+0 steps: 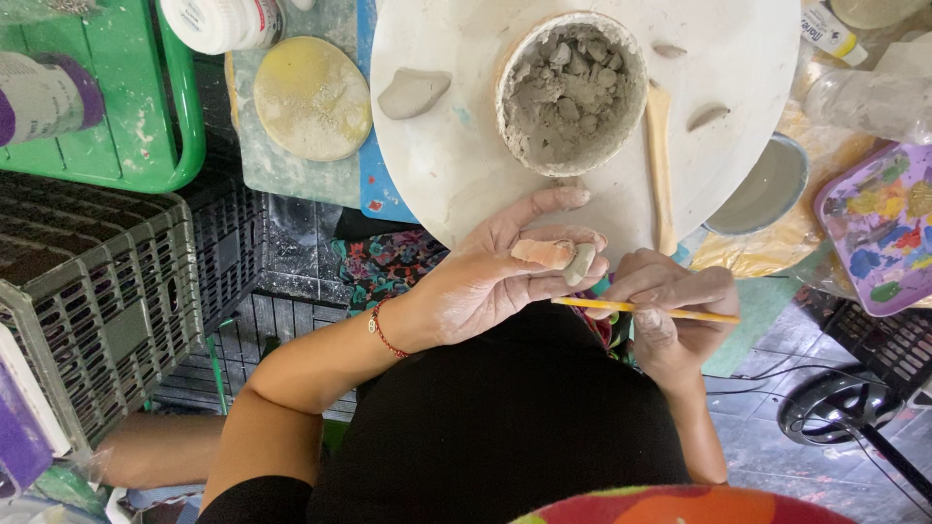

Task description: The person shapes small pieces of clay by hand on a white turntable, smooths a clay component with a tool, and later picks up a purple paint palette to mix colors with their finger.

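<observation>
Head view: two hands, one thin yellow stick, one small clay piece, one round white board, one bowl of grey clay lumps.

Left hand (495, 277) half-curled, palm up, pinching clay piece (563, 257) between thumb and fingertips.

Right hand (675, 306) closed around yellow stick (646, 311); stick tip just beside clay piece.

Both hands below board (437, 146) edge; bowl (571, 92) on board.
</observation>
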